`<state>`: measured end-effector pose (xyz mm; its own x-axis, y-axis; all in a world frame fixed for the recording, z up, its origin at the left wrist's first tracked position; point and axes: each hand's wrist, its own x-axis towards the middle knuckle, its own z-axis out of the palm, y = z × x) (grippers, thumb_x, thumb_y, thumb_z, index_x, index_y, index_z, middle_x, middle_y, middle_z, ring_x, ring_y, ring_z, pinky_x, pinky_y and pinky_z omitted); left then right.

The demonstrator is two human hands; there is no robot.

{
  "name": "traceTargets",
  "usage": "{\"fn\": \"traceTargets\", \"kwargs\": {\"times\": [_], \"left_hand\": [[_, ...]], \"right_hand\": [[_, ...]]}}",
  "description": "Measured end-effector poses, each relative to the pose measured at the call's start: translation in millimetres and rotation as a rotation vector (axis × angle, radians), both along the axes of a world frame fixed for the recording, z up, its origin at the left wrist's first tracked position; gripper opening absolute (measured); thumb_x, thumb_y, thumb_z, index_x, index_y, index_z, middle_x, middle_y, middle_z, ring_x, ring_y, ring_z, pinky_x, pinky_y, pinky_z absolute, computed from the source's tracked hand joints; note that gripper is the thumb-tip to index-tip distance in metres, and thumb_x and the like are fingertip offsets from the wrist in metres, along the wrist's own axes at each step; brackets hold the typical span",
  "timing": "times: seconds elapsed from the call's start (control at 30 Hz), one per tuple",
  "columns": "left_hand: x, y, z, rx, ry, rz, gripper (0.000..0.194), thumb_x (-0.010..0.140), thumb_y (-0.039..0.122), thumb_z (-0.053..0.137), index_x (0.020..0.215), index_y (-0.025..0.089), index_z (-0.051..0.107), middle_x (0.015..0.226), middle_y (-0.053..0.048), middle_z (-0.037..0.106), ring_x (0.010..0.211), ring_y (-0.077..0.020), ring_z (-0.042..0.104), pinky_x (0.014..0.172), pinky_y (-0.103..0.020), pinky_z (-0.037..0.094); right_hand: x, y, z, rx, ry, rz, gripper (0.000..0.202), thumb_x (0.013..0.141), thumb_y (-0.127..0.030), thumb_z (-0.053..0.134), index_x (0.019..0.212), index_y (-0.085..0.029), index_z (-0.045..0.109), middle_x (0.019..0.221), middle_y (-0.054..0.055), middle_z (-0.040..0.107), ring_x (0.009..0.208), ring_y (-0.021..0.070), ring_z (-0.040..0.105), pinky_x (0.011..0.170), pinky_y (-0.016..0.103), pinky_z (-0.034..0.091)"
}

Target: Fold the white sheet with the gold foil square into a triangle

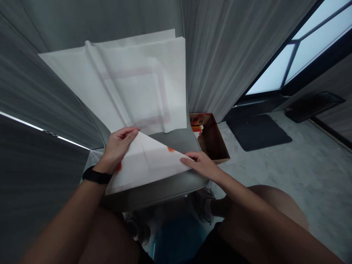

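A folded white sheet of paper with orange-red patches lies over the front of a grey chair seat. My left hand, below which a black wristband shows, pinches the sheet's upper left corner between thumb and fingers. At the pointed right corner, my right hand grips the paper the same way. Behind, larger white sheets lean on the chair's backrest, with a faint pinkish frame shape showing through and a raised crease at the left.
An open cardboard box with red and orange paper inside stands on the floor right of the chair. Farther right lies a dark mat. Grey curtains hang behind. A blue stool is between my legs.
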<state>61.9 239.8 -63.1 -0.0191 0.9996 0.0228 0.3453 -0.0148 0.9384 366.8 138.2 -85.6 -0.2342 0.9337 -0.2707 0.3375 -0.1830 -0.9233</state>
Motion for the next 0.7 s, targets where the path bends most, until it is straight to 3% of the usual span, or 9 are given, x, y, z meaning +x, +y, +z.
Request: {"fn": "traceTargets", "kwargs": {"times": [0.13,0.27,0.47,0.7], "left_hand": [[0.7,-1.3,6.3,0.003,-0.061,0.039,0.055,0.068,0.069,0.086,0.096,0.022,0.082,0.088,-0.006,0.076,0.077,-0.0196,0.062,0.06,-0.027,0.048],[3.0,-2.5,7.7,0.007,-0.061,0.019,0.053,0.07,0.067,0.085,0.097,0.021,0.082,0.086,-0.006,0.075,0.074,-0.0188,0.062,0.058,-0.026,0.047],[3.6,-3.9,7.9,0.029,-0.056,-0.019,0.048,0.075,0.063,0.082,0.097,0.02,0.082,0.088,-0.006,0.076,0.078,-0.0188,0.063,0.061,-0.026,0.049],[2.7,1.2,6.0,0.071,0.012,-0.002,0.038,0.081,0.055,0.078,0.098,0.021,0.082,0.093,-0.007,0.078,0.084,-0.021,0.067,0.066,-0.028,0.053]], "right_hand": [[-1.3,9.9,6.8,0.002,0.039,0.018,0.041,0.095,-0.056,0.062,0.1,-0.019,0.08,0.099,0.005,0.076,0.086,0.0181,0.064,0.075,0.028,0.046],[-1.4,25.4,15.3,0.042,0.087,0.071,0.035,0.094,-0.05,0.066,0.11,-0.021,0.08,0.112,0.006,0.078,0.099,0.0205,0.068,0.084,0.031,0.051],[-12.5,40.2,7.6,0.1,0.112,0.118,0.035,0.095,-0.049,0.063,0.108,-0.02,0.078,0.109,0.006,0.078,0.096,0.0192,0.067,0.081,0.03,0.051],[-22.5,43.5,1.8,0.231,-0.073,0.12,0.028,0.099,-0.04,0.057,0.103,-0.02,0.076,0.097,0.003,0.077,0.087,0.0168,0.066,0.076,0.028,0.045]]}}
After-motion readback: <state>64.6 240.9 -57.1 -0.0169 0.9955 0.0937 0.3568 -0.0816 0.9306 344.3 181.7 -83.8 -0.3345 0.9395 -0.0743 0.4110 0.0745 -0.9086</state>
